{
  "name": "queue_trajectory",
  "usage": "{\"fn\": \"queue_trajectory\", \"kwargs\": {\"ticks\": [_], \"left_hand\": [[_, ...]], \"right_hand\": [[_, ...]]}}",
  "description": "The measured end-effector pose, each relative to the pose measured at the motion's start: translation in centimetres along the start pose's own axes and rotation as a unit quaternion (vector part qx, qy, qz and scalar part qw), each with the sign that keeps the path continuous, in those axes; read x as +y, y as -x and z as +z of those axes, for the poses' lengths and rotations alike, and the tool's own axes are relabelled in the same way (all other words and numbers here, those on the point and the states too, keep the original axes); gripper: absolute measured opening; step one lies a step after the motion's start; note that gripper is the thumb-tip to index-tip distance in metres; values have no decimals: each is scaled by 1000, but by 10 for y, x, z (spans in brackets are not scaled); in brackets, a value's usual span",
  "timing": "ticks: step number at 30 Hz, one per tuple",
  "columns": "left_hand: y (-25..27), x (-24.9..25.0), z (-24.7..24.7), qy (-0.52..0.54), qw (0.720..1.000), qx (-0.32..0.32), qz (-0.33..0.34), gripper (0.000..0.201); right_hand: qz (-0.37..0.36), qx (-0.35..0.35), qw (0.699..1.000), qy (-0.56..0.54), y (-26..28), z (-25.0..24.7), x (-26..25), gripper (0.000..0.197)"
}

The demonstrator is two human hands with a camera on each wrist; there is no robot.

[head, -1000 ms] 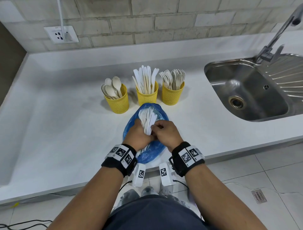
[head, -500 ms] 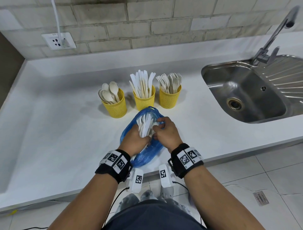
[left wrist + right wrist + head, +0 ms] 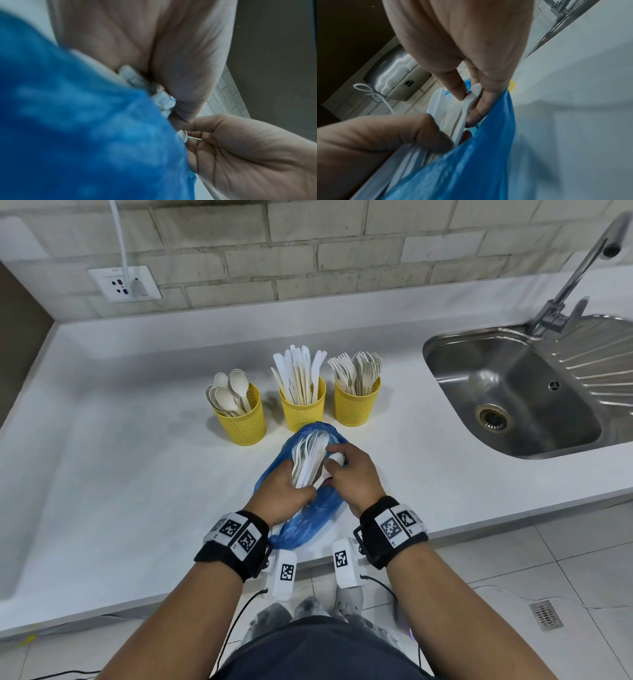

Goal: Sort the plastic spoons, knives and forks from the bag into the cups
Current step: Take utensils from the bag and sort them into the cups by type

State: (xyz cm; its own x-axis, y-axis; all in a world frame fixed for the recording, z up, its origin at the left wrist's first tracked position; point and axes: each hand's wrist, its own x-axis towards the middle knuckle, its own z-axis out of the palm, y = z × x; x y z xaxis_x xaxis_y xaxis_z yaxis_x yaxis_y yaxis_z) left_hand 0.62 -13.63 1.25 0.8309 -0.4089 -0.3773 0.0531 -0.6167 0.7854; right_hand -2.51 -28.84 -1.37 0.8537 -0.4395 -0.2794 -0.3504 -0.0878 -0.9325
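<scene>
Since the cutlery is thin moulded plastic, each piece should be very light, fairly stiff along its length, smooth enough to slide against its neighbours, and liable to snap if bent hard; the handle looks the sensible place to take one, drawing it lengthwise out of the stack. The bundle of cutlery (image 3: 308, 460) lies in the mouth of the blue bag (image 3: 301, 522), which rests on the white bench (image 3: 102, 474) just in front of the three yellow cups: the spoon cup (image 3: 244, 421), the knife cup (image 3: 303, 405) and the fork cup (image 3: 357, 405). The left hand (image 3: 282, 498) curls round the near end of the bundle, its grip closed on the stacked handles, with the soft, crinkly bag film under it. The right hand (image 3: 352, 474) has its grip nearly closed: in the right wrist view the thumb and a fingertip (image 3: 474, 115) pinch a single white piece (image 3: 467, 106) at the side of the stack. Which kind it is I cannot tell for certain; a rounded end suggests a spoon
</scene>
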Motion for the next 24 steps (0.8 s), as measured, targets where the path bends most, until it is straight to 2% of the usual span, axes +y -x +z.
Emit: {"fn": "queue_trajectory", "kwargs": {"ticks": [7,11,14,18,20,24], "left_hand": [[-1,-2,-1,-2,1000,-7,16,39],[-2,-3,-1,12,999,-1,35,36],[-3,-8,-3,33,998,11,51,45],[-2,-6,-10,106,991,-60,59,47],[0,-3,-14,107,989,-85,63,45],[3,5,-15,117,987,-91,70,38]], "right_hand": [[14,-1,999,-30,0,0,-12,33],[5,2,999,-36,-2,-2,-16,25],[-8,9,998,-54,0,-9,-30,25],[-28,-15,997,-77,-5,-15,-44,28],[-47,-28,995,-79,-4,-17,-52,26],[-108,-38,991,-62,-1,-15,-63,19]]}}
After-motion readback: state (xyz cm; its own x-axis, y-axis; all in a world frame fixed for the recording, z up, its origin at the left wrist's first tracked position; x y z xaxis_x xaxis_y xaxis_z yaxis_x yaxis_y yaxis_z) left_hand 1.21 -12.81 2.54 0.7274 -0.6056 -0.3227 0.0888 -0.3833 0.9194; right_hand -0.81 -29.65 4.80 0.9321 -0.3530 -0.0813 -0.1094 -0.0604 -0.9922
